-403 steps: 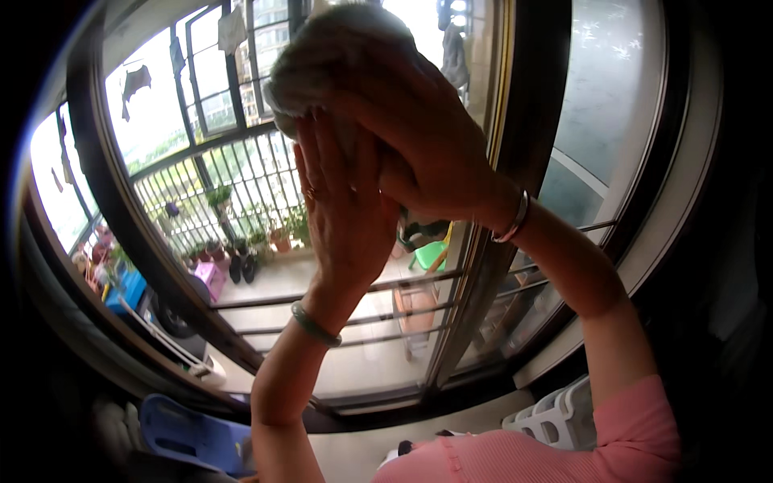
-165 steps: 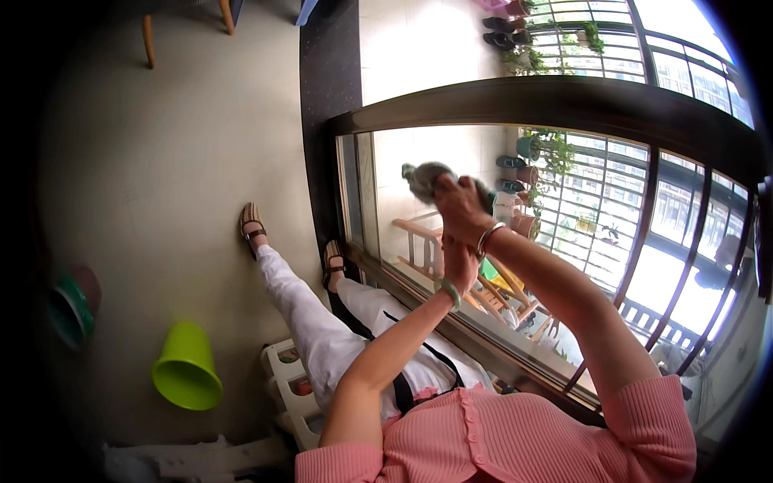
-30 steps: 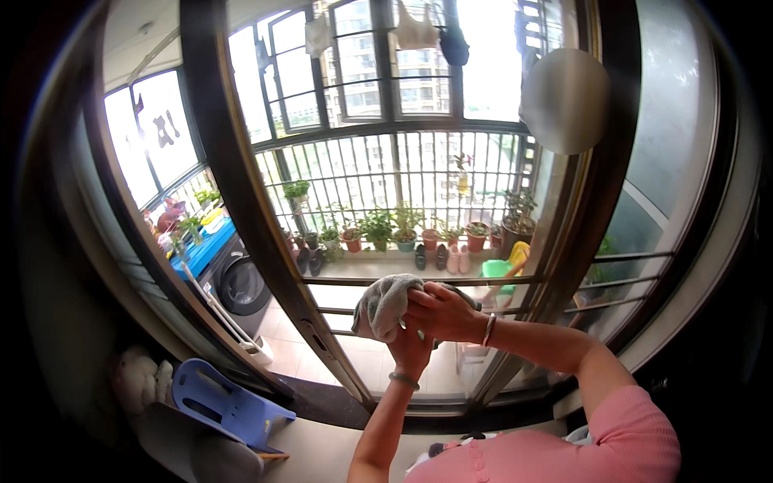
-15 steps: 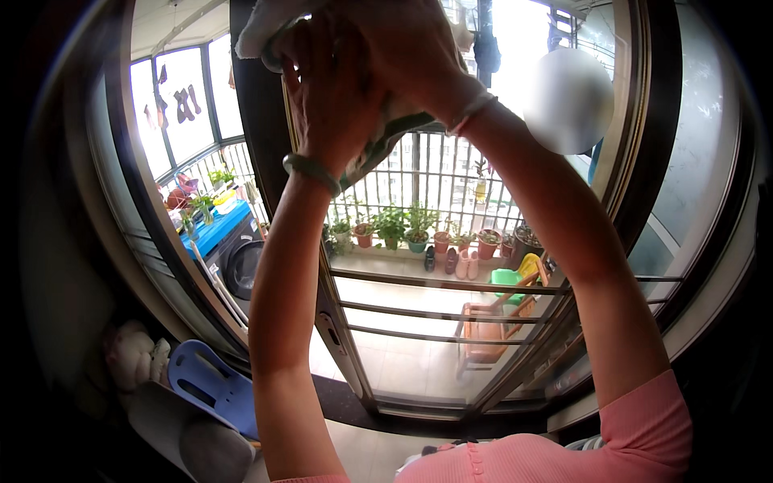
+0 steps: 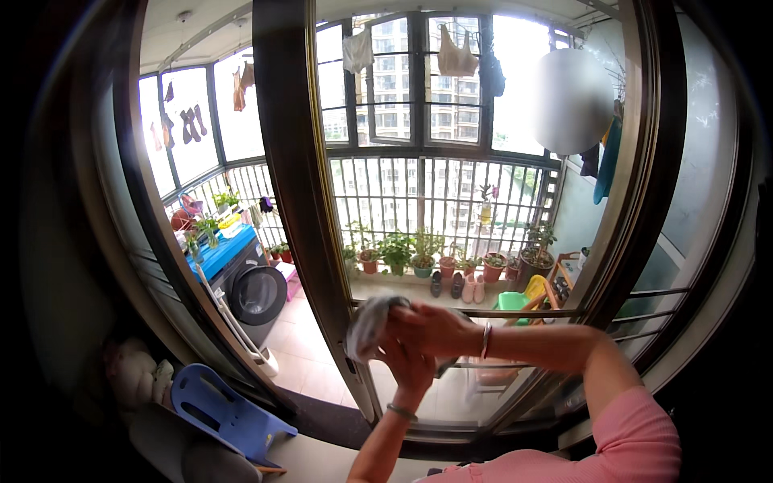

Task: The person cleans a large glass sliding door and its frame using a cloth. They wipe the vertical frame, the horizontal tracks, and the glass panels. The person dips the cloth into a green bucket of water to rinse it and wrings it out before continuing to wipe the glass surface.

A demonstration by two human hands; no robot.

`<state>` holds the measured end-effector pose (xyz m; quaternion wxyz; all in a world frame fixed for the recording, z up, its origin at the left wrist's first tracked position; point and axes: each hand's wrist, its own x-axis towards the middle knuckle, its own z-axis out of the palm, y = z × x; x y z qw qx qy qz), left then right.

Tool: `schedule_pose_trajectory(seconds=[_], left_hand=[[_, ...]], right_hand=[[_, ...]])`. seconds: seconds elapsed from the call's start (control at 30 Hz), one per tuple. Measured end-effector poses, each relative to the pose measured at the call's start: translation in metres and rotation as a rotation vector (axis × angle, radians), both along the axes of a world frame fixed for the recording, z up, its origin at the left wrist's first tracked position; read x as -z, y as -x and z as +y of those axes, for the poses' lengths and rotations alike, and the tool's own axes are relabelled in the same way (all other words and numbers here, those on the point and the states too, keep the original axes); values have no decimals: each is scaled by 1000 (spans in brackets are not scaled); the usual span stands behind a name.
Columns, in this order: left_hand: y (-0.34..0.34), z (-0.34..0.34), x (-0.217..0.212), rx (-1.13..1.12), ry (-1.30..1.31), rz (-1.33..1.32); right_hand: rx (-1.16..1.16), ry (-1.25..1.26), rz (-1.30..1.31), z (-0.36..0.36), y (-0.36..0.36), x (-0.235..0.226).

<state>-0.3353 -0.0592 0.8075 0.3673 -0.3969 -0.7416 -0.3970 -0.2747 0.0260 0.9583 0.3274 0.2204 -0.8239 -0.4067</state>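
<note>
A crumpled grey-white cloth point(image 5: 368, 328) is bunched up at the dark upright edge of a sliding glass door point(image 5: 345, 322), by the level of its upper crossbar. My right hand point(image 5: 435, 330) wraps over the cloth from the right, somewhat smeared by motion. Just below it, my left hand point(image 5: 409, 364), with a bangle at its wrist, is closed against the same cloth. The two hands overlap, so some of the fingers are hidden. Whether the cloth touches the glass or only the frame, I cannot tell.
Beyond the door lies a balcony with several potted plants point(image 5: 396, 251), pairs of shoes point(image 5: 473, 288) and a green seat point(image 5: 514, 301). A front-loading washing machine point(image 5: 259, 295) stands at the left. Indoors, a blue plastic chair point(image 5: 221, 406) is at the lower left.
Both hands have come down with the cloth from high on the door's upright to about the crossbars. The upper glass, which they covered before, now shows.
</note>
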Motion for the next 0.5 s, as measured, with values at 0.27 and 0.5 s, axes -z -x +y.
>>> schedule_pose_trajectory(seconds=[0.27,0.5], left_hand=[[89,14,-356,-150,-287,638],[97,-4,-464,-57,-306,886]], right_hand=[[-307,223,520,-10,34,-305],[-360,225,736,-10,33,-370]])
